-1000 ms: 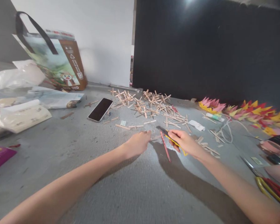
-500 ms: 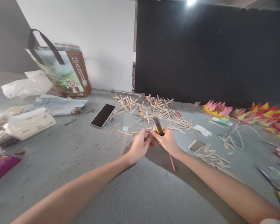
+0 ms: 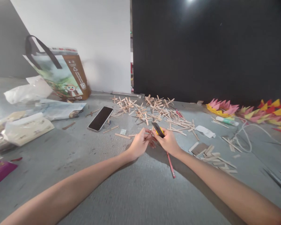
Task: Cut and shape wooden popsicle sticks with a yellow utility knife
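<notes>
My right hand point(image 3: 169, 142) is closed around a yellow and black utility knife point(image 3: 158, 129), its dark end tilted up and to the left. Close against it, my left hand point(image 3: 140, 143) pinches a thin wooden craft stick point(image 3: 152, 128), mostly hidden by the fingers. The two hands meet just above the table. Below my right hand a red pencil point(image 3: 170, 165) lies on the grey surface. Beyond both hands spreads a heap of craft sticks point(image 3: 144, 109), many joined in crosses.
At the left are a phone point(image 3: 100, 118), a printed carrier bag point(image 3: 61, 75), plastic packets point(image 3: 28, 128) and a purple pack point(image 3: 2, 172). On the right lie more loose sticks point(image 3: 215, 159), a glue stick point(image 3: 227, 121), a white cable point(image 3: 242, 137), paper petals point(image 3: 222, 107) and scissors point(image 3: 277, 181).
The knife's dark end has tipped further left. Both hands stay together in nearly the same place. My view has shifted slightly, and the scissors' handles have left the frame.
</notes>
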### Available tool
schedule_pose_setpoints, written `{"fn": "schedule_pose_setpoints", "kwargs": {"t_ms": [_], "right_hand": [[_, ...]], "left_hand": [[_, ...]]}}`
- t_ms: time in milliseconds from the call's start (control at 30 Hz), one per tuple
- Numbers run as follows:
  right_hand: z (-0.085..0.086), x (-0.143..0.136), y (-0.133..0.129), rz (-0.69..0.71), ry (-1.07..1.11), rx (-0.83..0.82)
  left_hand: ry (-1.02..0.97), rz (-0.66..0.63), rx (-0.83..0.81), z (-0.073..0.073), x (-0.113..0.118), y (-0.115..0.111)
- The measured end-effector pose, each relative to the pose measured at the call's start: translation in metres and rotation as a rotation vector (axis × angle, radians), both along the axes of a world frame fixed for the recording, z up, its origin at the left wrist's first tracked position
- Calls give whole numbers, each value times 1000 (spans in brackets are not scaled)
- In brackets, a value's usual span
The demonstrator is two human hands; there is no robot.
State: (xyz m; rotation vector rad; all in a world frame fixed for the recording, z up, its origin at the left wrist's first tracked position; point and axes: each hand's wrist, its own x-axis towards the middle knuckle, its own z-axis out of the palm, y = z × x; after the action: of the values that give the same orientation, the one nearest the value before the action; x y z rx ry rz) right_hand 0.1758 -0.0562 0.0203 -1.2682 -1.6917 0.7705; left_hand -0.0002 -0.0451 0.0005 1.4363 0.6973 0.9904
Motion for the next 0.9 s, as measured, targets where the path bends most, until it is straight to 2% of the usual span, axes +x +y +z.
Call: {"fn": "schedule_pose_setpoints", "kwargs": {"t_ms": [200, 367, 533, 700, 900], "right_hand": [[-9, 10, 5, -137, -54, 77], [-4, 16, 6, -83, -166, 160], [13, 18, -1, 46, -376, 217], [25, 7, -13, 171, -541, 142], [24, 1, -21, 127, -583, 141]], "left_hand": [[-102, 74, -58, -3, -10, 14], [-166, 147, -111, 0, -14, 14], [-174, 124, -142, -1, -12, 11], [-171, 70, -120, -1, -12, 9], [-149, 69, -81, 0, -12, 8]]}}
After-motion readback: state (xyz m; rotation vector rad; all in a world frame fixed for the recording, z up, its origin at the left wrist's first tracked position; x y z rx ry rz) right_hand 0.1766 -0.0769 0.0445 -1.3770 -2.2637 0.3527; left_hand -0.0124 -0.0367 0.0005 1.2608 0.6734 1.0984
